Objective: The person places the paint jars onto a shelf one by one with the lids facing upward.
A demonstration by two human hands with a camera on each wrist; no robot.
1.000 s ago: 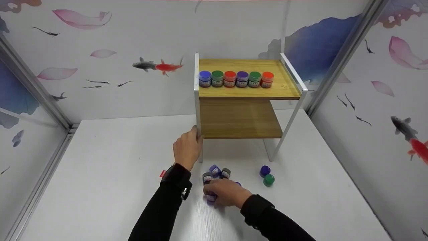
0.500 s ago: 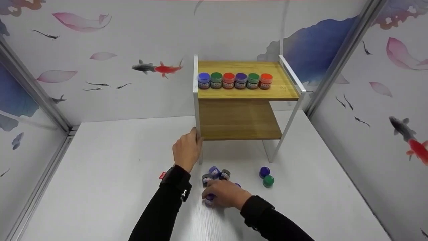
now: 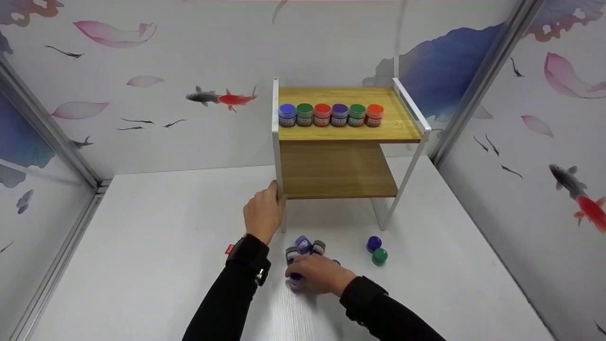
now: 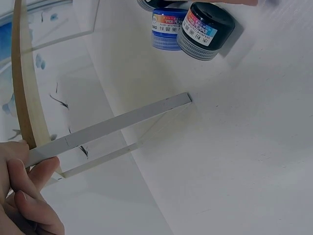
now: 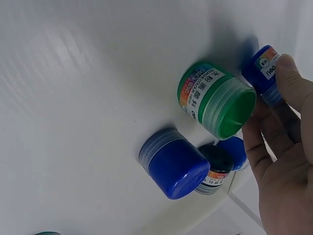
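My left hand (image 3: 263, 213) grips the white left leg of a two-tier wooden shelf (image 3: 338, 173); in the left wrist view its fingers curl round the leg (image 4: 112, 125) just at the lower board. Low over the table, my right hand (image 3: 317, 272) pinches a small blue paint jar (image 5: 263, 68) between thumb and fingers. Part of that jar is hidden by the hand. Right beside it lie a green paint jar (image 5: 200, 93) and a blue paint jar (image 5: 176, 166), with a black paint jar (image 5: 215, 164) behind.
On the upper board stands a row of several paint jars (image 3: 322, 115) with blue, green, red and purple lids. A purple-blue jar (image 3: 374, 244) and a green jar (image 3: 379, 256) lie to the right on the table (image 3: 142, 246). Patterned walls enclose the back and sides.
The jar in my right hand has turned slightly, showing more of its dark blue part on top. My left hand stays on the shelf leg, and the view has shifted a little.
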